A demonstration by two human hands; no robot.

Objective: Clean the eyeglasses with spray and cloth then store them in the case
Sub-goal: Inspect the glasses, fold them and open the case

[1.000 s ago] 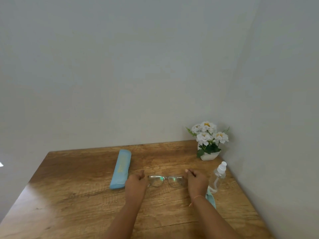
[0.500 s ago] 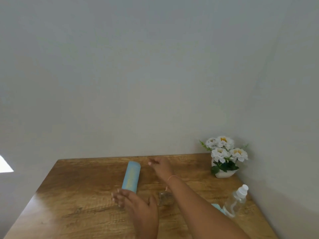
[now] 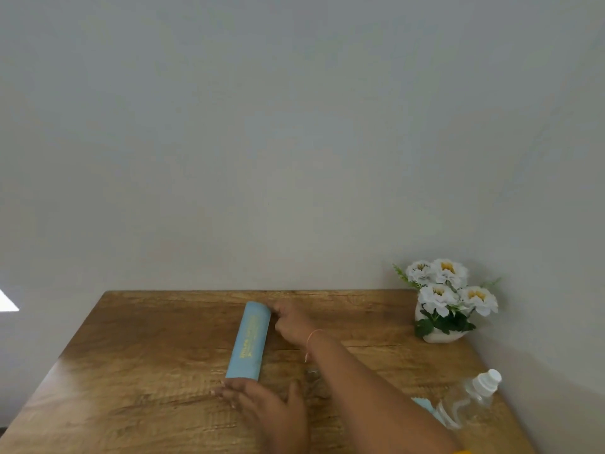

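Note:
A light blue eyeglass case with yellow lettering lies lengthwise on the wooden table. My right hand reaches across and grips the case's far right end with curled fingers. My left hand lies flat at the case's near end, fingertips touching it and thumb spread apart. The eyeglasses are mostly hidden behind my right forearm; only a faint bit of frame shows. A clear spray bottle with a white cap leans at the right, and a corner of the light blue cloth lies beside it.
A white pot of white flowers stands in the back right corner against the wall. Grey walls close off the table's far side and right side. The table's left edge runs diagonally toward me.
Both hands let go of the eyeglasses and moved left to the case. My right hand now grips its far end and my left hand rests at its near end. The view tilted up.

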